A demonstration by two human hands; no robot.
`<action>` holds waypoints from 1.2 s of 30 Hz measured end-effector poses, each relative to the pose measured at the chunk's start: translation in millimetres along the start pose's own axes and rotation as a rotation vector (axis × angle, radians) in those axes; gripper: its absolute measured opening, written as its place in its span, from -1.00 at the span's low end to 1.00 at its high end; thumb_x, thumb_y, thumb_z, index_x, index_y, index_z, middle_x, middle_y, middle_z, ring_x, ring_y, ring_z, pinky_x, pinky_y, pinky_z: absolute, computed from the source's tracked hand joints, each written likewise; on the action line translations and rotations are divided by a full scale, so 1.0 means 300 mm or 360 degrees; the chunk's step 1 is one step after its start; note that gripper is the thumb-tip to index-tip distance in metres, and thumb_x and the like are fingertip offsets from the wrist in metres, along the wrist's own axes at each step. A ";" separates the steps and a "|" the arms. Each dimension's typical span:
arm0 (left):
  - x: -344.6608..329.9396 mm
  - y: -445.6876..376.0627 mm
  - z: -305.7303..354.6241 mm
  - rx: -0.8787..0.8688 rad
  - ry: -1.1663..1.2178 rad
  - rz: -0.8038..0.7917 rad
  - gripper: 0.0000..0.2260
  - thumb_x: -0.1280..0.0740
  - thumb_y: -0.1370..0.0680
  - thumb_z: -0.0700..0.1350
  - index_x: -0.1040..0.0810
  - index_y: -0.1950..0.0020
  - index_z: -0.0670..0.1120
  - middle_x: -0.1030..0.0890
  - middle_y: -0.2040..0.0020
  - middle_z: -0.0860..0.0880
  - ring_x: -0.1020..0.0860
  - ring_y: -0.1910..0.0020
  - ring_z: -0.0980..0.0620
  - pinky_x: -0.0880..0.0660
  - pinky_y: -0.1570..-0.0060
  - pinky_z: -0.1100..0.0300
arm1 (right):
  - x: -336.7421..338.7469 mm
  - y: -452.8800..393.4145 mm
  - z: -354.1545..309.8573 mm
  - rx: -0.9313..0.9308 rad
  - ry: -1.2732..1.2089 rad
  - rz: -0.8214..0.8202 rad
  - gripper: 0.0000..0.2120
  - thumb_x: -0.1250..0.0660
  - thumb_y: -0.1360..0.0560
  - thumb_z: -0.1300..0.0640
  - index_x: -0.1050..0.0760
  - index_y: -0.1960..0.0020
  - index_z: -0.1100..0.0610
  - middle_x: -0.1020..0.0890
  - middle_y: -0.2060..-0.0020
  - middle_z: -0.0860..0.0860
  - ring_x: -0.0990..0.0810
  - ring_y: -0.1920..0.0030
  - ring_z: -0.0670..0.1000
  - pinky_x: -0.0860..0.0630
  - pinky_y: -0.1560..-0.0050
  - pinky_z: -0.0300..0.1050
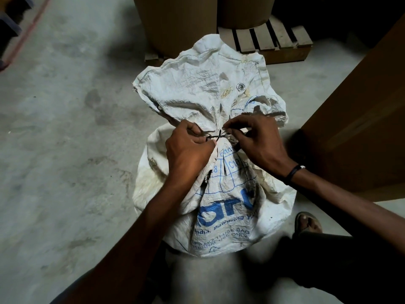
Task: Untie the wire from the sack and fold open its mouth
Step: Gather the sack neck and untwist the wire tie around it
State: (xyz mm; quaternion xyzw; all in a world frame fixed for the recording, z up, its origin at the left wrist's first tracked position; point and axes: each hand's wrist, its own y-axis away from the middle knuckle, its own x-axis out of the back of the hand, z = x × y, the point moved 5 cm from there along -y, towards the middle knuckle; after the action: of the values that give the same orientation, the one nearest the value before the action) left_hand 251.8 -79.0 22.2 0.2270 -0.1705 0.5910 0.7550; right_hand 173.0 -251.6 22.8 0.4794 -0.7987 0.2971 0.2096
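Note:
A white woven sack with blue print stands on the concrete floor, its neck gathered and bound by a thin black wire. Above the tie the loose mouth of the sack fans out, with a metal eyelet on it. My left hand grips the neck from the left, fingers curled and pinching the wire's left end. From the right, my right hand pinches the wire's other end between thumb and fingers. Part of the wire is hidden under both hands.
A wooden pallet carrying brown cardboard drums stands just behind the sack. A tall brown cardboard box is close on the right. My sandalled foot is beside the sack. Bare concrete floor spreads to the left.

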 end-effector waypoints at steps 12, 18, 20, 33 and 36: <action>0.022 -0.056 -0.016 0.0012 -0.0062 -0.0452 -0.83 -0.31 -0.54 -0.07 -0.63 0.22 -0.02 -0.55 0.40 0.10 -0.50 0.36 0.04 -0.48 0.16 0.06 | 0.002 0.000 0.007 -0.0006 0.0069 0.0018 -0.88 -0.41 -0.58 0.14 -0.72 -0.03 0.03 -0.77 0.08 -0.11 -0.68 0.31 -0.25 -0.67 0.15 -0.07; 0.028 -0.053 -0.012 -0.0215 -0.0186 -0.0376 -0.86 -0.34 -0.60 -0.07 -0.69 0.08 -0.02 -0.68 0.25 0.04 -0.65 0.20 -0.02 -0.61 0.04 -0.03 | 0.017 0.001 0.008 -0.0089 0.0138 0.0037 -0.87 -0.42 -0.55 0.16 -0.73 -0.01 0.02 -0.77 0.12 -0.12 -0.67 0.33 -0.25 -0.68 0.10 -0.06; 0.030 -0.053 -0.010 -0.0267 -0.0188 -0.0280 -0.87 -0.39 -0.58 -0.06 -0.74 0.04 -0.02 -0.73 0.15 0.02 -0.69 0.08 0.00 -0.60 0.00 0.10 | 0.022 0.003 -0.001 -0.0118 0.0236 0.0049 -0.87 -0.41 -0.52 0.09 -0.72 0.01 -0.04 -0.76 0.16 -0.17 -0.67 0.34 -0.21 -0.66 0.11 -0.06; -0.005 -0.048 -0.002 -0.0287 0.0186 -0.0221 -0.91 -0.46 -0.55 -0.15 -0.74 0.12 -0.01 -0.72 0.16 0.03 -0.64 0.16 0.09 -0.47 0.14 0.23 | -0.005 0.010 -0.065 0.0237 0.0471 -0.0160 -0.82 -0.42 -0.54 -0.14 -0.72 -0.04 -0.11 -0.66 0.05 -0.12 -0.63 0.12 -0.06 -0.55 0.17 -0.01; -0.005 -0.049 -0.008 -0.0236 0.0320 -0.0292 -0.91 -0.46 -0.56 -0.17 -0.74 0.12 -0.06 -0.71 0.19 0.01 -0.60 0.26 0.14 -0.48 0.18 0.20 | 0.002 0.005 -0.069 0.0227 0.0518 -0.0191 -0.81 -0.40 -0.54 -0.17 -0.72 -0.06 -0.15 -0.65 0.04 -0.14 -0.62 0.11 -0.06 -0.54 0.18 -0.01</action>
State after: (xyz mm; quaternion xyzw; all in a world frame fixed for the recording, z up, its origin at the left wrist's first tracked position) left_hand 265.7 -81.8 17.4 0.1250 -0.1159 0.5251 0.8338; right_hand 172.4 -237.3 38.0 0.4854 -0.7013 0.4134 0.3188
